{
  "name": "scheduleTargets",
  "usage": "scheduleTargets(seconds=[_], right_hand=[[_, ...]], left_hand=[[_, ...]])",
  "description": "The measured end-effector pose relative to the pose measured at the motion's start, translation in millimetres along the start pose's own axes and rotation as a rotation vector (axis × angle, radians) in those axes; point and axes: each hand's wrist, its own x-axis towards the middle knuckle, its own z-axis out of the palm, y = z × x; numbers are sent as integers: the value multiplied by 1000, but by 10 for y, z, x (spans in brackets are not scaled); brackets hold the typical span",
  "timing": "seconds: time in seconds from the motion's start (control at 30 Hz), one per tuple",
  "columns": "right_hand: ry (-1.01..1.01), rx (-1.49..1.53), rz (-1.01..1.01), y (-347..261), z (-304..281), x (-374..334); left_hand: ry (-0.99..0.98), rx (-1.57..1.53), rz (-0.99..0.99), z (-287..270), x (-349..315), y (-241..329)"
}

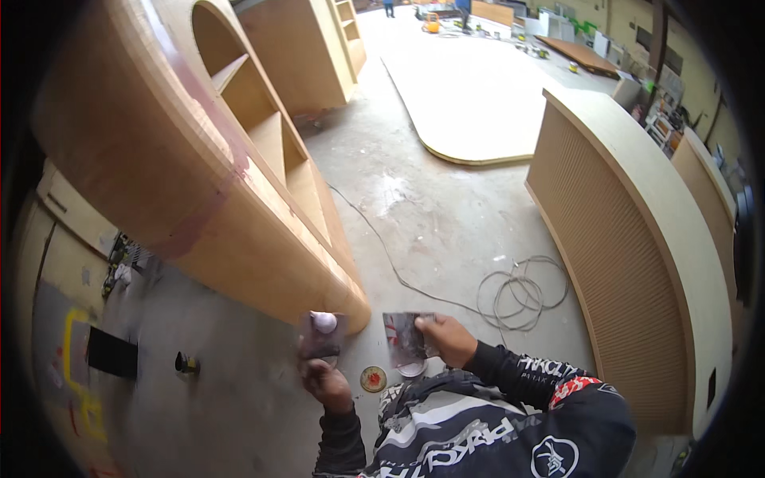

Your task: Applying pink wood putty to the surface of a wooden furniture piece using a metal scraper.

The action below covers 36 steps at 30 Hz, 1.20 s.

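My left hand (327, 385) grips a thin, dark flat spreader (322, 347) with a lump of pale pinkish putty (323, 321) on its upper part. A second flat, dark spreader (404, 341) is pinched in my right hand (451, 342), to the right of the first and apart from it. Just beyond my left hand stands the lower end of a tall, curved wooden cabinet (263, 231); purplish smears mark its side and rim. On the floor between my hands lies a round lid or tin (373, 379) with reddish residue. Beside it a white-rimmed round container (411, 370) is partly hidden.
A coiled cable (522, 295) trails over the concrete floor (446, 231). A curved counter with ribbed sides (621, 231) stands at right. Farther off lies a large white rounded panel (478, 103). A small dark can (186, 363) sits at left.
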Motion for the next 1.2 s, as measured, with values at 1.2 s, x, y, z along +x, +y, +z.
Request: scheduleTargets(seconds=[1.2], right_hand=[[-640, -992, -809, -282, -1376, 1131]], left_hand=[[-299, -510, -91, 1067, -54, -295]])
